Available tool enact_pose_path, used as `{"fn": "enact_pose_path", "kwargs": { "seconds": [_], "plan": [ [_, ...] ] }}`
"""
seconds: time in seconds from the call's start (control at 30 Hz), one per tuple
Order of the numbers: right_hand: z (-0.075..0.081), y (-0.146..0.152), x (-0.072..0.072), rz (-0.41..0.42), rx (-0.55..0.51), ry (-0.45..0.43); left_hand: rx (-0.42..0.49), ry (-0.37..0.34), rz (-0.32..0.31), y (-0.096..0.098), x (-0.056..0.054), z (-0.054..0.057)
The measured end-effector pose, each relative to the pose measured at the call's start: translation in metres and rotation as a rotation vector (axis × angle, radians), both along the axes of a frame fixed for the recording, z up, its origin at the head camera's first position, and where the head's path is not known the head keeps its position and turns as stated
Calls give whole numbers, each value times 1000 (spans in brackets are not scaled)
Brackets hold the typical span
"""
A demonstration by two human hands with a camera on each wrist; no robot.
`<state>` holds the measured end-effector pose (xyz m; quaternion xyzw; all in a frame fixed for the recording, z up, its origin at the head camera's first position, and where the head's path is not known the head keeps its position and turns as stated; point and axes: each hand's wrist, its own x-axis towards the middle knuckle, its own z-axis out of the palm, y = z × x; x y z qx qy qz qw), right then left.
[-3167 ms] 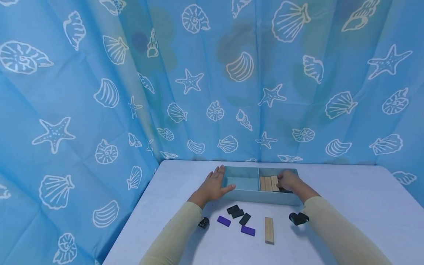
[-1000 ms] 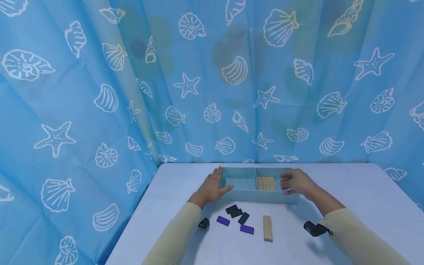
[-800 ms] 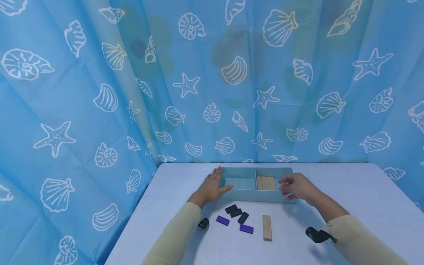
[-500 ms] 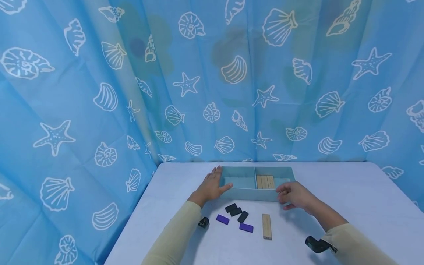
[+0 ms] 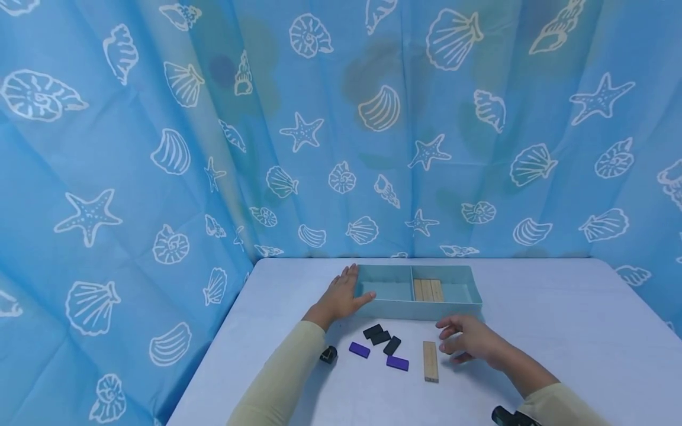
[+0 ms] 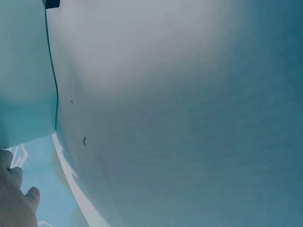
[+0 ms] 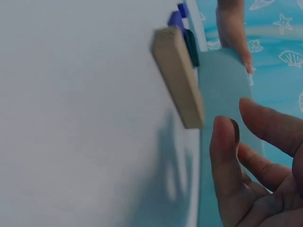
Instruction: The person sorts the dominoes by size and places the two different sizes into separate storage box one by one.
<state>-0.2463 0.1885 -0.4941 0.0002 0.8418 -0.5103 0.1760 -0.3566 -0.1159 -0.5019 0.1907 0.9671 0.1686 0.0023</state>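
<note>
On the white tabletop (image 5: 554, 319), right hand (image 5: 467, 339) had just dropped from the box (image 5: 415, 310) to beside the still-unboxed wooden block (image 5: 430, 361), fingers loosely apart, empty, left hand (image 5: 341, 299) splayed against the box.

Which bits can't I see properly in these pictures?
Head view: left end of the blue box, partly behind the left hand.
Left wrist view: part of that hand, cut off by the left edge.
Right wrist view: some of the black blocks, behind the loose wooden block.
Same view: part of the right hand, cut off by the right edge.
</note>
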Motion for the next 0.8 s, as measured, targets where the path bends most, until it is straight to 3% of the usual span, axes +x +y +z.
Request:
{"fn": "enact_pose_path", "kwargs": {
  "seconds": [0.23,0.57,0.8],
  "plan": [
    [-13,-5,7,1,16,-32,-27,15,4,1,-1,1],
    [-14,-17,15,0,62,-24,-30,17,14,1,-5,-1],
    [-13,-26,22,42,156,6,-25,27,9,0,-3,-6]
  ]
}}
